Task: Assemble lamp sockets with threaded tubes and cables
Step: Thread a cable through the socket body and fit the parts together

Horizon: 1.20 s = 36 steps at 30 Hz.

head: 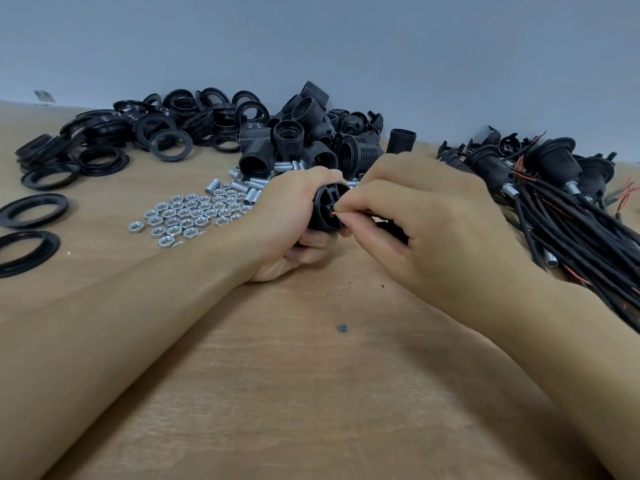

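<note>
My left hand [287,216] grips a black lamp socket base [327,209] just above the table, its open end turned toward my right hand. My right hand [415,223] pinches a thin red wire [335,213] at the mouth of the base; a black cable [388,225] runs back under its fingers, mostly hidden. Behind the hands lies a heap of black threaded socket shells [294,140]. Short silver threaded tubes [242,187] are scattered in front of that heap. Several silver hex nuts [187,216] are spread to the left of my left hand.
A pile of black rings [145,129] fills the far left, with loose rings [33,209] near the left edge. Assembled sockets with black cables [554,202] are heaped at the right. A small dark speck [343,328] lies on the wooden table [277,375]. A grey wall stands behind.
</note>
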{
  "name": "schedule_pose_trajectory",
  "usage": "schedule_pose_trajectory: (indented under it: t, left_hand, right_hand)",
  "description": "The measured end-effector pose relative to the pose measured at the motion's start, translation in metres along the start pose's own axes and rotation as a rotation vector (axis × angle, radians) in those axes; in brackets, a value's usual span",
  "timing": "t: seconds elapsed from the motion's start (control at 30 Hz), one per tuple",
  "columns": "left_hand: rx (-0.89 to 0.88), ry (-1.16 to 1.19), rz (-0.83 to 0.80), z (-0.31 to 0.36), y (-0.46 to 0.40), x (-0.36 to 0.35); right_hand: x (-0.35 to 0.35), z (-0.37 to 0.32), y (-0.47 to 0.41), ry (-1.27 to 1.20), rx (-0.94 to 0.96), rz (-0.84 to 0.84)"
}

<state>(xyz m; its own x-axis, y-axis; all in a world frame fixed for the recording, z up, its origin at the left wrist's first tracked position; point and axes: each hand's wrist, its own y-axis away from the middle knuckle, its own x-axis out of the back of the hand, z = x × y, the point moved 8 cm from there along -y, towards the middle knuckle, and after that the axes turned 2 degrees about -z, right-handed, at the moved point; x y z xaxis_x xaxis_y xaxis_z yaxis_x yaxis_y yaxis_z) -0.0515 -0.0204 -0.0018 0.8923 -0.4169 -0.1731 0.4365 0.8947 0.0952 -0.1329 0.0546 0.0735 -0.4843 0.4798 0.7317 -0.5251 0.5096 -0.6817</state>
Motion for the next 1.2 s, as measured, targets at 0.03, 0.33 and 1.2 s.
schedule_pose_trajectory:
  t: [0.03, 0.33, 1.2]
  left_hand:
    - [-0.003, -0.01, 0.013, 0.0, 0.0, 0.001]
    - [-0.012, -0.016, 0.088, -0.001, 0.0, 0.007]
    - [-0.004, 0.094, 0.126, -0.006, -0.007, 0.014]
  right_hand:
    - [0.0, -0.001, 0.0, -0.005, 0.002, -0.001]
    - [-0.006, -0.005, 0.001, -0.025, -0.014, -0.016]
    - [-0.012, 0.046, 0.014, -0.488, -0.423, -0.293]
